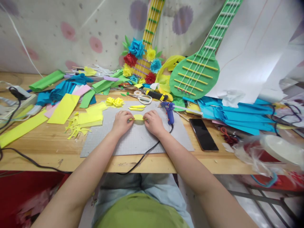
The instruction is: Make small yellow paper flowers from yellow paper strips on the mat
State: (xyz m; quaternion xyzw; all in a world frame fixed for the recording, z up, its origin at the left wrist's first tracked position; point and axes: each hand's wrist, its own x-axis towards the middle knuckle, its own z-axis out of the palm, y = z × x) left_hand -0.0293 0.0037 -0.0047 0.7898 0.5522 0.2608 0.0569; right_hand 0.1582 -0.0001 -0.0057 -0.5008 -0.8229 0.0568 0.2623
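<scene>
Between my two hands is a small piece of yellow crepe paper point(138, 117), held just over the grey cutting mat point(133, 144). My left hand point(123, 123) pinches its left end, and my right hand point(154, 122) pinches its right end. Just beyond them lie folded yellow paper strips point(137, 107). Yellow paper flowers point(115, 102) sit at the mat's far left, near cut yellow paper sheets point(90, 118) and fringed yellow scraps point(77, 126). A blue hot glue gun point(169, 112) rests to the right of my right hand.
Scissors point(143, 98) and a black-and-yellow cutter point(155, 95) lie behind the mat. A phone point(203, 134) is at right; the glue gun's cord point(144, 155) crosses the mat. A green paper-covered instrument point(194, 76) and a flowered yellow one point(148, 41) lean at the back.
</scene>
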